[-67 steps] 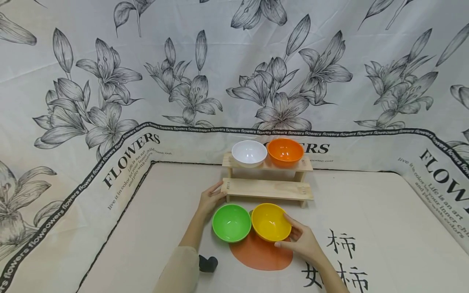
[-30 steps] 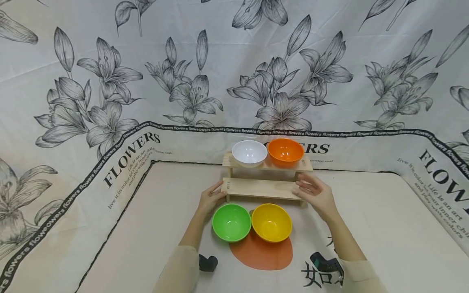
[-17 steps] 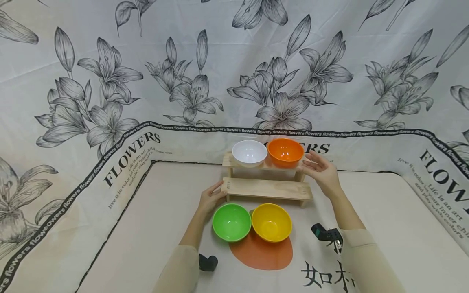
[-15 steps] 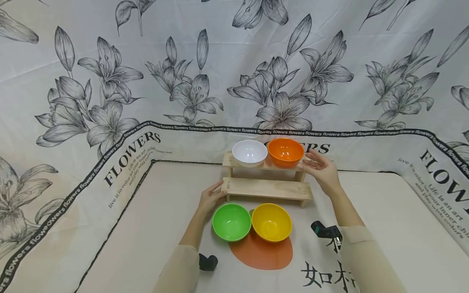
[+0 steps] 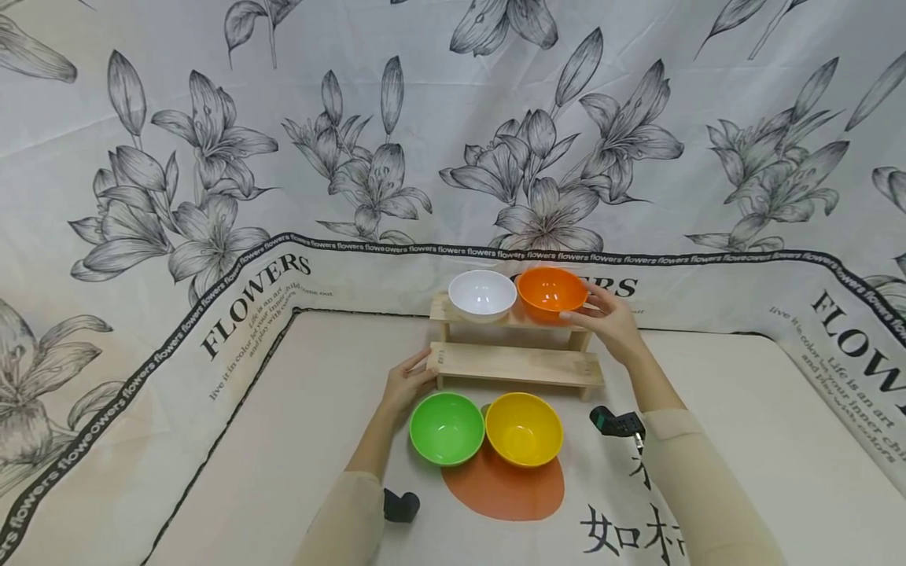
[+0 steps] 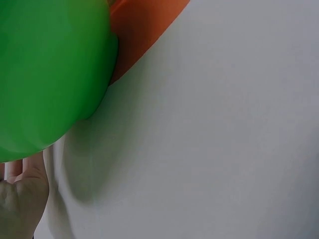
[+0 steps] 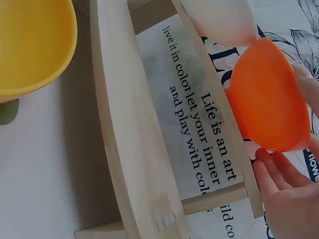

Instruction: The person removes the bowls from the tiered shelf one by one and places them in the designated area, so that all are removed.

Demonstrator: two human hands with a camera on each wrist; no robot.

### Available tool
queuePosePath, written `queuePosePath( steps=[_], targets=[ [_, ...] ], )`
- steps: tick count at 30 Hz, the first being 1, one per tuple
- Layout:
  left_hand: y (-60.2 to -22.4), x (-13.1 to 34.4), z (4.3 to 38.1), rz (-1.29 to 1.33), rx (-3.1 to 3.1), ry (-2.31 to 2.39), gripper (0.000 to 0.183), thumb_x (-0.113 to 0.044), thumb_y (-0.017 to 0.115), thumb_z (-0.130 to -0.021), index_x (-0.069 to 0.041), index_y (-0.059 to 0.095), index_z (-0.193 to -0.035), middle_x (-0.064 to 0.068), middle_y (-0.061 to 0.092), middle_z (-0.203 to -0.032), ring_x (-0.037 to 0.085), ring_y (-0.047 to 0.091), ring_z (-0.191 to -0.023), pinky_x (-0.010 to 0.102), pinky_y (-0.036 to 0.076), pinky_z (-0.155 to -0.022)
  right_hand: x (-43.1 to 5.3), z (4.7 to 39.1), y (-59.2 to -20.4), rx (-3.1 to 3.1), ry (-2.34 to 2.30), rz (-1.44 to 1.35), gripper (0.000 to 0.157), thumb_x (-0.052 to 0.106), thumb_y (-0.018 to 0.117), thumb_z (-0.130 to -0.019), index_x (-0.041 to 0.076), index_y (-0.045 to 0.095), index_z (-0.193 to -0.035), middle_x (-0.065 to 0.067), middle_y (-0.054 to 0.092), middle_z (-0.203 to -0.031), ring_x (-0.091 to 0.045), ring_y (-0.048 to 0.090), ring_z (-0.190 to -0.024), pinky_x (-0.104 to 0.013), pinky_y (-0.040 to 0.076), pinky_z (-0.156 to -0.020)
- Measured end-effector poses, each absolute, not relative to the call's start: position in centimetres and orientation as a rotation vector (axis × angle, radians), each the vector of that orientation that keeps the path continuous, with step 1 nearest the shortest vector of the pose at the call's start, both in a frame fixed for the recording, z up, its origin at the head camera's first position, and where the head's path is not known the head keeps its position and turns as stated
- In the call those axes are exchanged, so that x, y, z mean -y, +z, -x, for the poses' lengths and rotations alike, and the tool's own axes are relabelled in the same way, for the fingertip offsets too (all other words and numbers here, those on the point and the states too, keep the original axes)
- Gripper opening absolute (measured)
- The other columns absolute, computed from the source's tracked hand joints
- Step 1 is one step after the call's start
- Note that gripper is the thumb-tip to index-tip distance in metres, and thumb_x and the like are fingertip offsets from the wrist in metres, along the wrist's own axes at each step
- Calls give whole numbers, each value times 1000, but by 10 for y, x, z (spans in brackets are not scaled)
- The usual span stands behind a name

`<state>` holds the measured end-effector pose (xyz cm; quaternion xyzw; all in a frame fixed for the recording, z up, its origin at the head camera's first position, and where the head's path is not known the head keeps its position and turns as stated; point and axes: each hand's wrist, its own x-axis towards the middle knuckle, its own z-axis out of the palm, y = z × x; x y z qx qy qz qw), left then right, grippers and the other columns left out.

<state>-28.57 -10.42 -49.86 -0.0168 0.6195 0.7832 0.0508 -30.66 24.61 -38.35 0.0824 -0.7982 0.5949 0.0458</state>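
A two-step wooden stand (image 5: 517, 364) holds a white bowl (image 5: 481, 295) and an orange bowl (image 5: 550, 294) side by side on its upper step. My right hand (image 5: 610, 321) grips the orange bowl at its right side, thumb in front and fingers round the far side. In the right wrist view, fingertips lie against the orange bowl (image 7: 269, 94) close to the step's edge. With thumb and fingers, my left hand (image 5: 408, 385) holds the left end of the lower step. A green bowl (image 5: 447, 428) and a yellow bowl (image 5: 524, 429) stand in front; the green one partly hides my left hand in the left wrist view.
The green and yellow bowls sit close together, partly over an orange printed patch (image 5: 506, 495) on the light cloth. Behind the stand rises a flower-printed backdrop (image 5: 354, 189). Black wrist devices (image 5: 614, 422) show beside both forearms.
My right hand has left the yellow bowl, moved up past the stand's right end and taken hold of the orange bowl. My left hand has stayed at the stand.
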Motion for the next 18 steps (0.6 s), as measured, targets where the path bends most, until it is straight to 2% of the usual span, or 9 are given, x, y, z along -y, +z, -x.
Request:
queuePosePath(
  steps=[5, 8, 14, 18],
  targets=[
    [-498, 105, 287, 32, -1894, 2374, 54, 1, 64, -86, -3, 47, -136, 28, 49, -131, 36, 53, -119, 33, 52, -94, -243, 311, -380, 2464, 1817, -282, 76, 16, 70, -86, 5, 27, -148, -24, 37, -144, -39, 47, -121, -25, 47, -100],
    [-498, 105, 286, 27, -1894, 2372, 54, 1, 64, -86, -4, 47, -137, 28, 49, -132, 36, 52, -119, 34, 52, -95, -242, 314, -380, 2489, 1809, -294, 77, 17, 70, -85, 5, 27, -148, -22, 35, -146, -38, 45, -122, -21, 47, -98],
    [-498, 105, 286, 34, -1925, 2349, 55, 2, 64, -85, -4, 47, -137, 27, 49, -132, 35, 52, -120, 32, 52, -94, -238, 317, -382, 2464, 1897, -307, 81, 12, 71, -84, 4, 23, -149, -20, 29, -149, -37, 43, -121, -9, 49, -84],
    [-499, 106, 287, 28, -1931, 2347, 55, 2, 64, -85, -3, 46, -137, 27, 49, -132, 35, 51, -121, 32, 52, -94, -236, 315, -383, 2447, 1901, -296, 85, 11, 71, -84, 6, 18, -150, -20, 26, -151, -37, 44, -120, -8, 49, -85]
  ],
)
